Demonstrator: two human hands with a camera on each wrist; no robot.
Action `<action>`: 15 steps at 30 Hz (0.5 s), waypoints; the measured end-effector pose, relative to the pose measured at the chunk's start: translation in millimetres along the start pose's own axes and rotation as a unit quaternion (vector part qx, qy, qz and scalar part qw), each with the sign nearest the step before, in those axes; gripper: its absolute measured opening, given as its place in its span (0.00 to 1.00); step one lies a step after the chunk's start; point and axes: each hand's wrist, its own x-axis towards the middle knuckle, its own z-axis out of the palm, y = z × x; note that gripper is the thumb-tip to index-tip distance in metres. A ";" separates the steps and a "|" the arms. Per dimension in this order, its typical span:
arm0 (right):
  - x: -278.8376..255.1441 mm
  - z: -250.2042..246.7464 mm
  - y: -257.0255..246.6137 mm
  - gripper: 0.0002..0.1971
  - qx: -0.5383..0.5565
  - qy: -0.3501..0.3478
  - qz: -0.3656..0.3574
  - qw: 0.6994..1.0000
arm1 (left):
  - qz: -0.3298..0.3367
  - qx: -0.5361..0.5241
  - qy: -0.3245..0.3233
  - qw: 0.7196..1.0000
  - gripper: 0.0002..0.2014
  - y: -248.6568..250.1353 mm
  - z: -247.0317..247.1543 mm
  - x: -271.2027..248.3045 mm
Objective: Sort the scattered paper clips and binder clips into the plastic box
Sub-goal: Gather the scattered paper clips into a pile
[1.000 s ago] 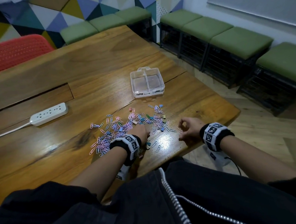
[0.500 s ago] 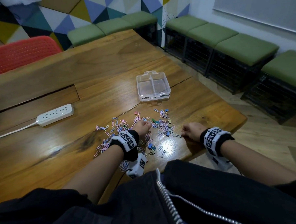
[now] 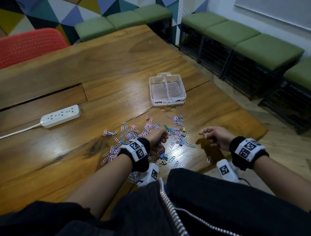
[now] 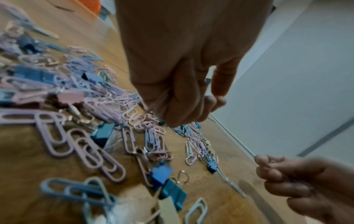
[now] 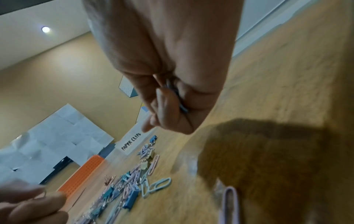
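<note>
Pastel paper clips and small binder clips lie in a scattered pile [image 3: 148, 131] on the wooden table [image 3: 94, 67]. Behind the pile stands the clear plastic box [image 3: 168, 101], open and divided in two, with a "PAPER CLIPS" label [image 5: 132, 143] on its front. My left hand [image 3: 161, 136] hovers over the middle of the pile. Its fingers [image 4: 182, 106] curl round what looks like a binder clip [image 4: 153, 113], with a wire loop sticking out. My right hand [image 3: 208, 134], right of the pile, pinches a pink paper clip [image 3: 205, 134] and keeps more blue clips [image 5: 177, 94] in its palm.
A white power strip [image 3: 61, 115] lies at the left with its cable running off. One stray paper clip [image 3: 208, 159] sits near the table's front edge. A red chair [image 3: 26, 47] and green benches [image 3: 255, 45] stand beyond the table, whose right edge [image 3: 260, 130] is close.
My right hand has risen off the table and now shows a paper clip pinched at its fingertips. The left hand stays over the pile, slightly lifted.
</note>
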 end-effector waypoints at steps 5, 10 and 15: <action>-15.4 2.2 4.7 0.14 -0.222 -0.006 0.029 0.975 | 0.073 0.384 -0.008 0.920 0.23 -4.6 15.8 1.1; -18.2 2.8 11.1 0.16 -0.553 -0.064 -0.008 0.830 | 0.143 0.688 0.011 0.712 0.30 -15.8 29.1 -0.8; -19.6 7.1 14.8 0.10 -0.554 -0.048 -0.064 0.829 | 0.141 0.696 0.031 0.703 0.22 -16.6 32.0 0.1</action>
